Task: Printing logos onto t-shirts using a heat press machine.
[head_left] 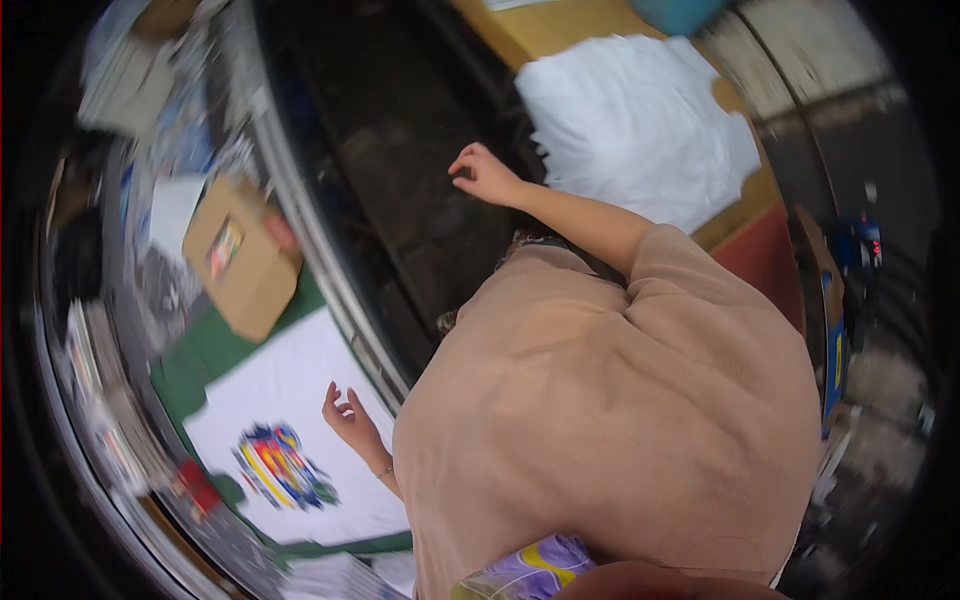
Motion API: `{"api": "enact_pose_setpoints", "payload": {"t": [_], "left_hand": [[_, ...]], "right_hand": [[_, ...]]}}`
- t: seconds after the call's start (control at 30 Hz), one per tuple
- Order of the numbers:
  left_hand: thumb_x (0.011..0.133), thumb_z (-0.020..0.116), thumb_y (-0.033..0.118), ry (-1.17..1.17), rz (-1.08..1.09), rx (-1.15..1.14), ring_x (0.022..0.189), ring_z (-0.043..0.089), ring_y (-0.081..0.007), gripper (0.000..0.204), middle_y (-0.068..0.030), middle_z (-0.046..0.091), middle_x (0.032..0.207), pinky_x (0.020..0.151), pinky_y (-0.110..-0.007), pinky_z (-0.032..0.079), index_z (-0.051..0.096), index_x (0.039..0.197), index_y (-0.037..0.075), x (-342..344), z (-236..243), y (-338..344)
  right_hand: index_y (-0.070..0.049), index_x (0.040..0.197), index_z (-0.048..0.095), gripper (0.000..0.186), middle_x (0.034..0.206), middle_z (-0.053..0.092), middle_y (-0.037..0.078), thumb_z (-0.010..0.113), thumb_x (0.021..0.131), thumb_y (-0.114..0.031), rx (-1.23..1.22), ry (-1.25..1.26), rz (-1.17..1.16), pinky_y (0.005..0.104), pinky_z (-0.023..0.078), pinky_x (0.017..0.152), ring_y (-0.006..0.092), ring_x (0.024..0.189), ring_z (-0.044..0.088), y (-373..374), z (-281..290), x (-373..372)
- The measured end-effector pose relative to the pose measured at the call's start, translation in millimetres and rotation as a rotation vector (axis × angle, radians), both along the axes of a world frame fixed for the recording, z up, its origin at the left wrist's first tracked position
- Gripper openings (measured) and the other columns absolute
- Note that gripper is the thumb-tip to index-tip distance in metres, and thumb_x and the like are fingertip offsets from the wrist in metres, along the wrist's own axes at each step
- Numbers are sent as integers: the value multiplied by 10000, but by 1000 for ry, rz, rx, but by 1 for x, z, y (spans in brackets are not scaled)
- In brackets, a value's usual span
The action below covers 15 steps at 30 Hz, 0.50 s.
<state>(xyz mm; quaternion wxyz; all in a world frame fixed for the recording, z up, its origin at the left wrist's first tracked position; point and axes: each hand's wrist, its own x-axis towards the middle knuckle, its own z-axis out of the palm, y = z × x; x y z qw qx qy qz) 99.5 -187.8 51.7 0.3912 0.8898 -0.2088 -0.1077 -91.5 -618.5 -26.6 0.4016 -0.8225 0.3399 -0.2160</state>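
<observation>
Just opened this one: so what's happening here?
A person in a tan shirt has both hands apparently empty. The left hand is over a white fabric piece with a colourful print, spread on a green backing; whether it touches is unclear. The right hand hangs in the air beside a pile of white fabric.

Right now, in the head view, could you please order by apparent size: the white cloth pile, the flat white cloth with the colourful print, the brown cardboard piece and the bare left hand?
1. White cloth pile and flat white cloth: too alike to rank.
2. Brown cardboard piece
3. Bare left hand
</observation>
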Motion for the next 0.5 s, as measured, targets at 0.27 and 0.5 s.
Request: {"api": "enact_pose_setpoints", "payload": {"t": [0.27,0.5], "left_hand": [[891,613,149,108,-471,-19,728,469,-97,311,-48,587,1000,670,-224,410,573,1176,31,-18,18,-215],[882,624,133,313,-828,-5,789,515,-105,308,-56,612,966,685,-237,432,582,1172,38,-106,-6,-342]], "right_hand": [[-95,791,667,50,914,609,131,677,757,-130,-325,-65,-1252,374,425,855,309,945,534,-152,-43,-297],[-65,804,677,95,1053,545,189,650,765,-147,60,-184,-2427,415,499,804,346,924,586,-152,-69,-484]]}}
